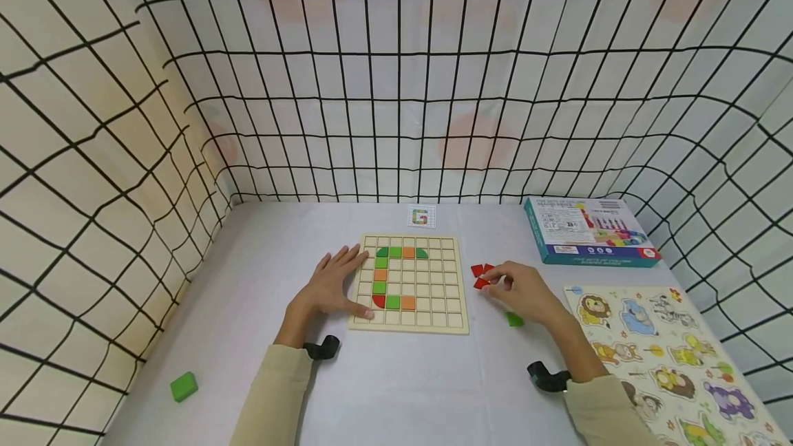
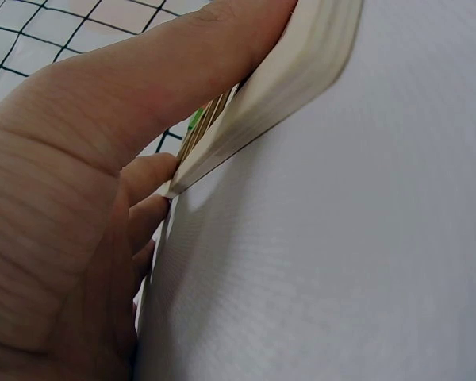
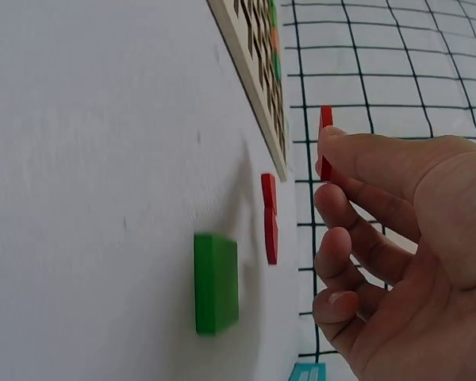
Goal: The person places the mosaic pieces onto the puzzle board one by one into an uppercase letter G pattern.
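A wooden grid board (image 1: 434, 294) lies on the table, bearing green, orange and red tiles along its top row, left side and lower row. My left hand (image 1: 337, 284) rests at the board's left edge, fingers spread, with the thumb (image 2: 166, 79) lying over the near left corner. Right of the board, my right hand (image 1: 520, 288) pinches a red tile (image 3: 325, 143) between thumb and index finger, raised above the table. Two more red tiles (image 3: 270, 236) lie close below it. A green tile (image 3: 214, 284) sits nearer me, beneath the right hand.
Behind the board lies a small card (image 1: 422, 216) with a coloured G-like pattern. A boxed set (image 1: 588, 232) stands at the back right, with an animal puzzle board (image 1: 669, 363) in front of it. One green block (image 1: 184, 386) is far left. Black netting (image 1: 396, 88) surrounds the table.
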Motion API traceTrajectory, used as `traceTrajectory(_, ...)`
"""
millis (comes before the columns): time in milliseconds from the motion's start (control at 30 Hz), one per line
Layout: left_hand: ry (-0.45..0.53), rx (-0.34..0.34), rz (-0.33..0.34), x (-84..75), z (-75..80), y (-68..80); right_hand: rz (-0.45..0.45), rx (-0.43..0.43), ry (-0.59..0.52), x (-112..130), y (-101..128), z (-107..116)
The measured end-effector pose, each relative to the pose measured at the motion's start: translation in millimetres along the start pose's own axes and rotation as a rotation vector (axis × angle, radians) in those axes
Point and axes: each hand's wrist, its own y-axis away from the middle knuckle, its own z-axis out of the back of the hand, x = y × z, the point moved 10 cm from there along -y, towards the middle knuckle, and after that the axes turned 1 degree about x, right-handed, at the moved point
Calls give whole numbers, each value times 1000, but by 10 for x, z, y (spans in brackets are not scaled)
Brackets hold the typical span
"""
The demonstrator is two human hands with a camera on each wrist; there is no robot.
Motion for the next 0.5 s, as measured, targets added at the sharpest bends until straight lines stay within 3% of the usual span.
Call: traceTrajectory(500,1,-6,-7,-6,8,0,143,57,-44,408,-108,-407)
